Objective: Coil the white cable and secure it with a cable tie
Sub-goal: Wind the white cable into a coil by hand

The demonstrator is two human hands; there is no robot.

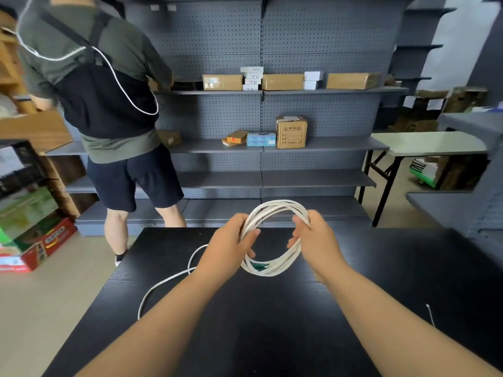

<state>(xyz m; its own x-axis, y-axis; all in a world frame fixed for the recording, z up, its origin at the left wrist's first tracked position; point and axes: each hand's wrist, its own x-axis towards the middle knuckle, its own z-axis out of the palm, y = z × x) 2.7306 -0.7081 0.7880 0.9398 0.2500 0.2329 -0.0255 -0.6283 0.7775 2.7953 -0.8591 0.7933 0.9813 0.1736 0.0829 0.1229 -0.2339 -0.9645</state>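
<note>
left hand (227, 242), right hand (317, 238), gripping cable coil (275, 210)

Smooth plastic cable (280, 204) over a matt black wood-grain table (272, 322), with perforated grey metal shelves (313, 178) and cardboard boxes (291, 131)

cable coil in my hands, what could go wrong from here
1. Both hands, left and right, grip the coil, while the tie lies far off on the right of the table. Freeing a hand to reach it may let the loops spring apart.
2. The tail lies loose on the left and could snag or kink near the left forearm when drawn in.
</note>
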